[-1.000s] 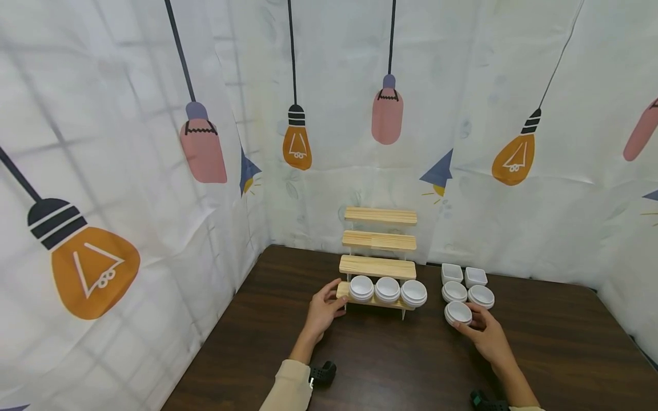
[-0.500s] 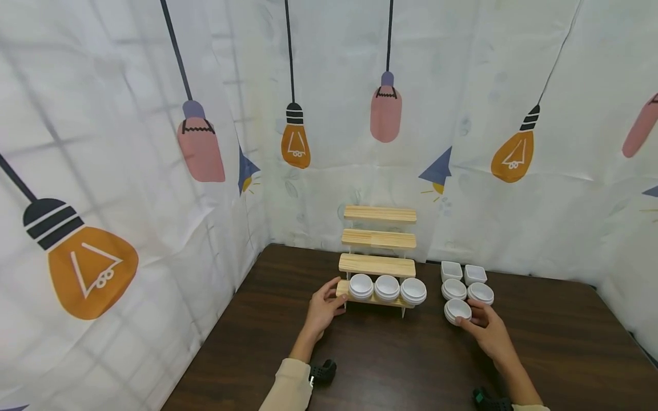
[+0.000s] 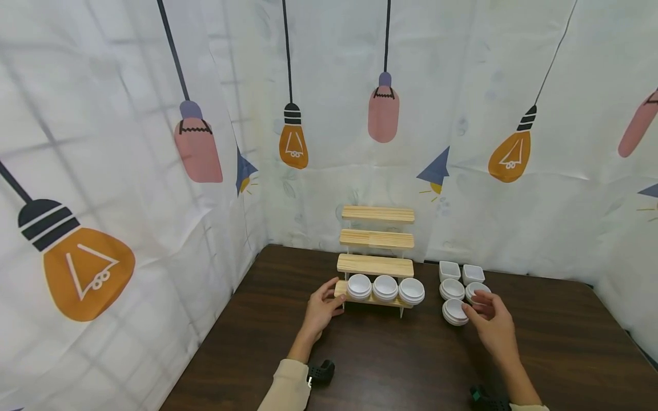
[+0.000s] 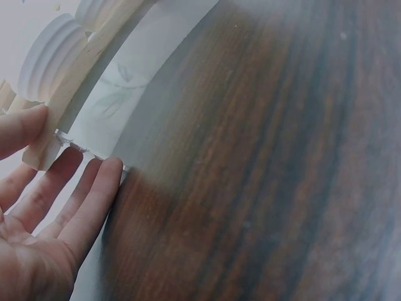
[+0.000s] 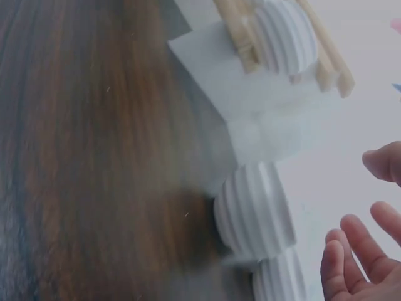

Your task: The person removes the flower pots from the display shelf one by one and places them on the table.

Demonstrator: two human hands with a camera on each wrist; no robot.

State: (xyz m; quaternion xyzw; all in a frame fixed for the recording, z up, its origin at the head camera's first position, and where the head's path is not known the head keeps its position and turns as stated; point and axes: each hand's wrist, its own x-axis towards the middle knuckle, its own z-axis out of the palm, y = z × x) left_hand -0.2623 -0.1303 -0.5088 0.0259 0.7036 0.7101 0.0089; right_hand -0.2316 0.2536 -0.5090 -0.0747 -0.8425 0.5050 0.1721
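A dark wooden table (image 3: pixel 390 365) fills a corner hung with white curtains (image 3: pixel 128 142) (printed with orange and pink bulbs), evenly lit.

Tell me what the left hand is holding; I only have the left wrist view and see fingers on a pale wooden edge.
Observer: The left hand grips the left end of the bottom shelf of a four-step wooden rack.
Reviewer: Anything on that shelf?
Observer: Three round white bowls sit in a row on it; the upper steps are bare.
Reviewer: And the other hand?
Observer: The right hand hovers with spread fingers, holding nothing, over a group of white bowls on the table, right of the rack.
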